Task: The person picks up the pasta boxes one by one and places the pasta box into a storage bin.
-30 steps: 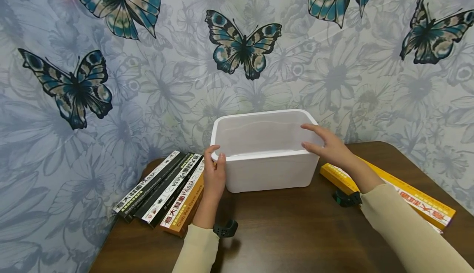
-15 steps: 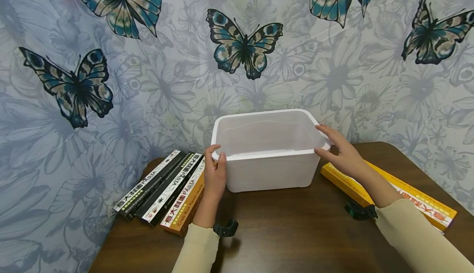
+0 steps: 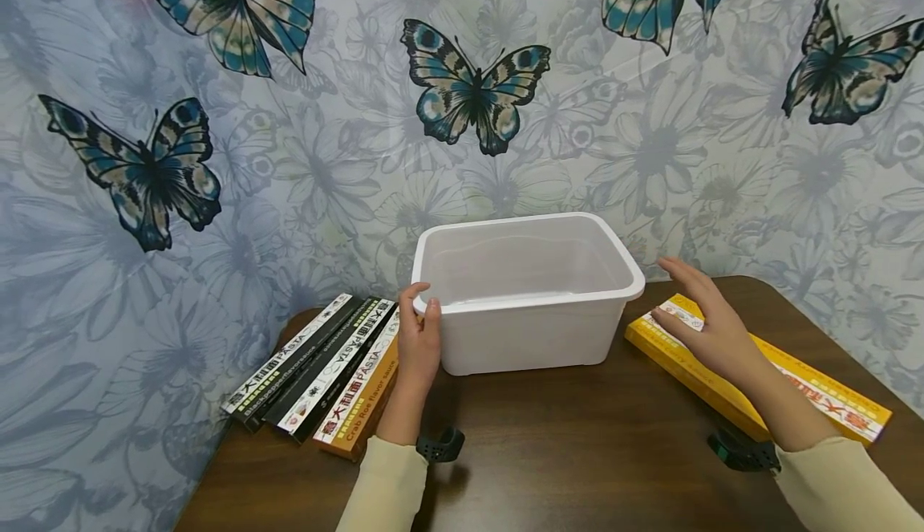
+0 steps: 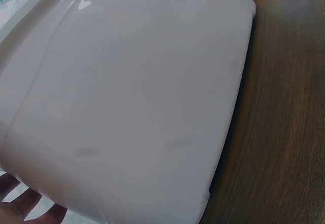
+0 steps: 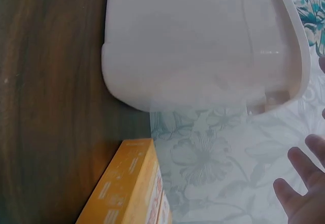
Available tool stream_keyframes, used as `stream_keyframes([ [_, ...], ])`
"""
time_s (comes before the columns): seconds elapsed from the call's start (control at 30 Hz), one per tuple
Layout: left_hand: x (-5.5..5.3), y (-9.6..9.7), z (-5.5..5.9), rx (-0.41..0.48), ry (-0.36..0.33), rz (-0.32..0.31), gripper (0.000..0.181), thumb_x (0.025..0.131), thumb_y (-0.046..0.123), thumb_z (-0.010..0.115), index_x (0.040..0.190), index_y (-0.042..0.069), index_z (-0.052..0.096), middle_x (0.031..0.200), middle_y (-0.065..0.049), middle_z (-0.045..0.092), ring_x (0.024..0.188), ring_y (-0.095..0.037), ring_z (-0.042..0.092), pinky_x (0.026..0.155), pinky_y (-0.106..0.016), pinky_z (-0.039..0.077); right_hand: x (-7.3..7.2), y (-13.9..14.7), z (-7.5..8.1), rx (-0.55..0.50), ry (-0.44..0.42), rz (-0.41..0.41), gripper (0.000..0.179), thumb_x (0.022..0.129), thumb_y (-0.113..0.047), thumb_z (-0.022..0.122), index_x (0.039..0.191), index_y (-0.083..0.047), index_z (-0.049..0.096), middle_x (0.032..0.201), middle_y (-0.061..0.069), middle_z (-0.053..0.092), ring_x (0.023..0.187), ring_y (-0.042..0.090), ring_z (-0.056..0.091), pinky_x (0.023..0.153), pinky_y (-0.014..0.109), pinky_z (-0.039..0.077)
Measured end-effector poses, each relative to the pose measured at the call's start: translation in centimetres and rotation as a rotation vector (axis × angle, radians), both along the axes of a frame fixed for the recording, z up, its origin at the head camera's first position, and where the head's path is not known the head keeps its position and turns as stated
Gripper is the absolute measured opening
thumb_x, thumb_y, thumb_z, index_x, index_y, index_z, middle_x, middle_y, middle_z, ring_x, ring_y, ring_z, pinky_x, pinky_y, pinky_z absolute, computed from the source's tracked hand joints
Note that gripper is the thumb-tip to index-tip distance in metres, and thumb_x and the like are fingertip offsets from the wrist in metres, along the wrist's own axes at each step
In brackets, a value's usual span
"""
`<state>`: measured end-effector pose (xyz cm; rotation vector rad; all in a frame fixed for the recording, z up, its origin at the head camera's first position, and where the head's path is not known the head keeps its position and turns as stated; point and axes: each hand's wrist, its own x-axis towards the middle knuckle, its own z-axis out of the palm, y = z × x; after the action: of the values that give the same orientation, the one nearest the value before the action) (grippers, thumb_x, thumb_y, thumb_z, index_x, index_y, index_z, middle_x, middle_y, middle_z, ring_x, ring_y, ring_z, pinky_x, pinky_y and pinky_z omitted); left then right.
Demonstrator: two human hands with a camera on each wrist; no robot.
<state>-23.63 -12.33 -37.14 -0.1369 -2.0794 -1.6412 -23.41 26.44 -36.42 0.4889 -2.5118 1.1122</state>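
A white plastic bin (image 3: 530,339) stands upright on the table, its open top showing bare inner walls. My left hand (image 3: 419,343) grips the bin's left rim, thumb at the front corner and fingers over the edge; the left wrist view shows its fingertips beside the white wall (image 4: 132,92). To the right, my right hand (image 3: 715,335) hovers apart from the bin with its fingers spread and nothing in them. Beneath it lies a long yellow box (image 3: 830,395), partly covered by the hand and forearm. The right wrist view catches the yellow box's end (image 5: 119,183) close to the bin.
Left of the bin, two black pasta boxes (image 3: 292,359) and an orange pasta box (image 3: 368,408) lie side by side. A wall cloth (image 3: 325,195) with butterflies rises right behind the brown table (image 3: 577,452).
My right hand has left the bin's right rim and moved right, over the yellow box. The left hand and the bin have stayed in place.
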Motion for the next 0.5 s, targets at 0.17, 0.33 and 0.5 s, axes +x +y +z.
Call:
stream_keyframes([
  [0.17, 0.0, 0.1, -0.1, -0.007, 0.000, 0.004, 0.040, 0.101, 0.022, 0.047, 0.136, 0.005, 0.045, 0.096, -0.015, 0.045, 0.103, -0.036, 0.051, 0.091, -0.046, 0.042, 0.8, 1.0, -0.9, -0.020, 0.023, -0.008, 0.075, 0.096, -0.017, 0.065, 0.159, -0.029, 0.026, 0.166, 0.014, 0.021, 0.153, 0.036, 0.016, 0.101, 0.082, 0.017],
  [0.33, -0.1, 0.1, -0.2, 0.001, 0.009, -0.003, 0.039, 0.101, 0.022, 0.046, 0.136, 0.005, 0.045, 0.106, -0.023, 0.048, 0.108, -0.038, 0.052, 0.094, -0.049, 0.042, 1.5, 2.4, -1.8, -0.023, 0.012, -0.028, 0.078, 0.095, -0.016, 0.066, 0.159, -0.029, 0.024, 0.166, 0.014, 0.019, 0.153, 0.031, 0.014, 0.102, 0.081, 0.017],
  [0.5, -0.2, 0.0, -0.3, 0.001, 0.020, -0.008, 0.039, 0.101, 0.021, 0.047, 0.136, 0.005, 0.045, 0.129, -0.028, 0.049, 0.119, -0.039, 0.052, 0.099, -0.052, 0.042, 1.9, 3.6, -2.4, -0.011, -0.006, -0.073, 0.081, 0.094, -0.017, 0.068, 0.160, -0.029, 0.022, 0.166, 0.016, 0.016, 0.152, 0.037, 0.013, 0.105, 0.079, 0.016],
])
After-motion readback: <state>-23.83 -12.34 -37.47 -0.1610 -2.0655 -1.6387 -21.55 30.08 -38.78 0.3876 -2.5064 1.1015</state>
